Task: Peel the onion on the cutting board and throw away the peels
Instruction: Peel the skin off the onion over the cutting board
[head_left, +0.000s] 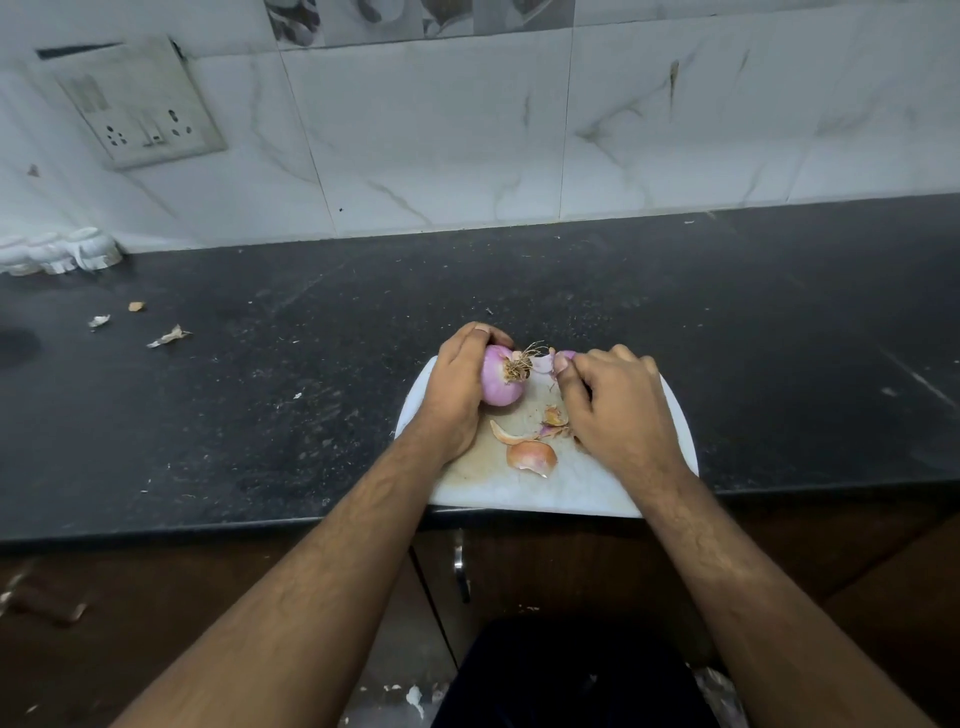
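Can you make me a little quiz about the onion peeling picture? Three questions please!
1. True or false: the left hand holds the onion on the cutting board.
2. What does the right hand pinch? A) a knife B) a strip of purple peel C) a spoon
3. Fill in: the loose brown peels lie on the ____, between the two hands.

Key: 1 true; 2 B; 3 cutting board.
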